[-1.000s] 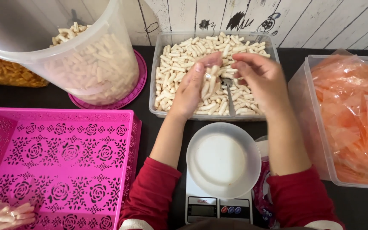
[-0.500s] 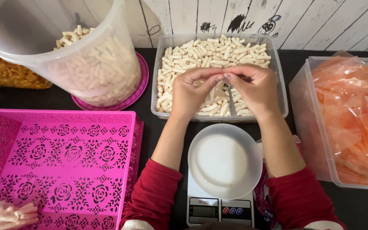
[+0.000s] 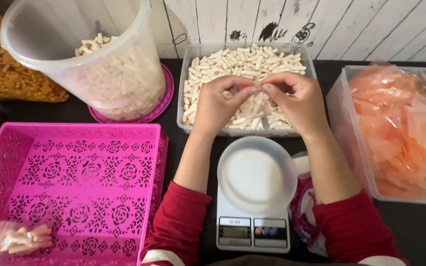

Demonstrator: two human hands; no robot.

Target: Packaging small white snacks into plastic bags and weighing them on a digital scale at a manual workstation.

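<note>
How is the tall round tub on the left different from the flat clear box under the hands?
The tall round tub is deep, round and tilted, on a pink lid; the flat clear box is shallow, rectangular and level. Both hands, left hand and right hand, are over the box, not the tub. Both hold pale stick snacks.

Home snack-packing table; kitchen scale [image 3: 252,231]; snack tubs [image 3: 245,64].
</note>
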